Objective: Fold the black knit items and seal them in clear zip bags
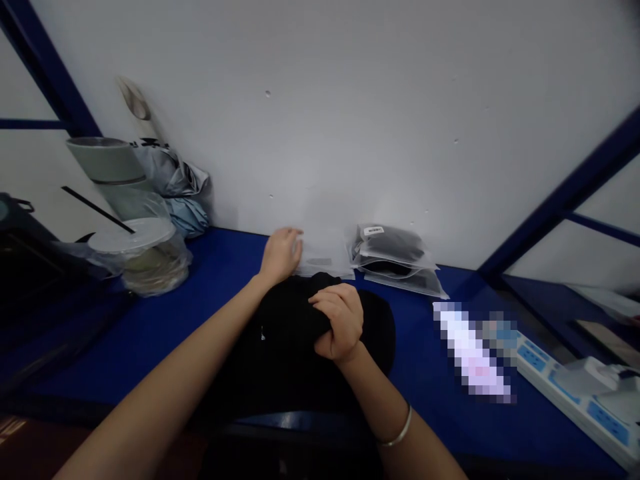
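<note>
Black folded cloth (295, 340), apparently a garment with a small white mark, lies at the table's front edge. My right hand (341, 320) is closed around a bunched part of it, fingers wrapped over the top. Just beyond the cloth, a frosted plastic bag (325, 250) rests near the wall. My left hand (283, 253) is at that bag's left edge with its fingers bent against it; the fingertips are partly hard to make out.
A stack of frosted zip bags (400, 260) with dark contents sits right of centre. To the right are a blurred-out bright object (473, 353) and a power strip (565, 387). A lidded cup (155, 260), a green tumbler (113, 173) and folded umbrellas (183, 187) stand left.
</note>
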The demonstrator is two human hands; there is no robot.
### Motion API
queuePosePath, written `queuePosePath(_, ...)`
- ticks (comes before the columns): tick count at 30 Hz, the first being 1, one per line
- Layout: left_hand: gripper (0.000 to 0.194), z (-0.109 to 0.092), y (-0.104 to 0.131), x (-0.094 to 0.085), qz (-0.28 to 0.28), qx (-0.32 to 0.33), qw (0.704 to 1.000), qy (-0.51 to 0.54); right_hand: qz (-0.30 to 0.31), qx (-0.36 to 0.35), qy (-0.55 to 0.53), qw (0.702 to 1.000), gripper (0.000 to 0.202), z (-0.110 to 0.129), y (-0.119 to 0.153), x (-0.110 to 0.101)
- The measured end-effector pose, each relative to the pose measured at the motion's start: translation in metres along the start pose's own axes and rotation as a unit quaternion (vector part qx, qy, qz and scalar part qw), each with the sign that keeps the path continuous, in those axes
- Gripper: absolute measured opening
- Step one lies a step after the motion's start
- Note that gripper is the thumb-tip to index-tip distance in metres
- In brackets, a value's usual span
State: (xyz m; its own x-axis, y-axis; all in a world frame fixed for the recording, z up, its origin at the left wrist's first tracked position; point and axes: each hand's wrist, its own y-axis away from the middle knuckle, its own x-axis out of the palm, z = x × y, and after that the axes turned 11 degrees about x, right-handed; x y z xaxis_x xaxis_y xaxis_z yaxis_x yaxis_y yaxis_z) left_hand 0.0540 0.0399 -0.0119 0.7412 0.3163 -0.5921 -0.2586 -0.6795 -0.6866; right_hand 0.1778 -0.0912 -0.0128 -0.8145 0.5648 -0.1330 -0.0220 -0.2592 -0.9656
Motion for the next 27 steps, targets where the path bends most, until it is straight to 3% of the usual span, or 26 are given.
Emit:
queuePosePath(2, 0.027, -0.003, 0.009, 0.007, 0.126, 0.014, 0.991, 0.041, -0.004, 0.001, 0.0, 1.0, 0.02, 0.0, -0.001, -0.001)
queuePosePath(3, 0.028, -0.004, 0.012, 0.009, 0.153, 0.01, 0.986, 0.059, -0.004, 0.003, -0.001, 1.0, 0.021, 0.001, -0.002, -0.002)
queuePosePath(6, 0.032, -0.006, 0.017, 0.007, 0.127, -0.008, 0.988, 0.085, -0.012, 0.027, -0.002, 1.0, 0.021, 0.001, -0.004, -0.006)
queuePosePath(9, 0.037, -0.014, 0.022, -0.008, 0.055, -0.054, 0.978, 0.193, -0.062, 0.129, 0.0, 0.99, 0.02, -0.001, -0.005, -0.007)
queuePosePath(12, 0.046, -0.024, 0.033, -0.022, 0.082, -0.159, 0.901, 0.396, -0.128, 0.298, 0.0, 0.946, 0.017, -0.006, -0.005, -0.005)
queuePosePath(14, 0.047, -0.029, 0.042, -0.026, 0.114, -0.18, 0.86, 0.464, -0.151, 0.39, -0.023, 0.908, 0.012, -0.011, -0.006, -0.003)
queuePosePath(19, 0.086, -0.034, 0.052, -0.034, 0.195, -0.12, 0.781, 0.581, -0.165, 0.542, -0.167, 0.807, 0.018, -0.025, -0.009, 0.001)
queuePosePath(21, 0.101, -0.037, 0.052, -0.038, 0.223, -0.082, 0.78, 0.578, -0.164, 0.582, -0.222, 0.765, 0.026, -0.028, -0.01, 0.001)
queuePosePath(23, 0.104, -0.039, 0.053, -0.04, 0.225, -0.062, 0.813, 0.533, -0.167, 0.602, -0.252, 0.739, 0.032, -0.03, -0.01, 0.001)
queuePosePath(25, 0.093, -0.039, 0.054, -0.039, 0.188, -0.061, 0.853, 0.484, -0.162, 0.614, -0.266, 0.725, 0.033, -0.031, -0.011, 0.0)
queuePosePath(27, 0.077, -0.038, 0.054, -0.036, 0.128, -0.086, 0.87, 0.468, -0.134, 0.627, -0.279, 0.715, 0.034, -0.032, -0.012, -0.001)
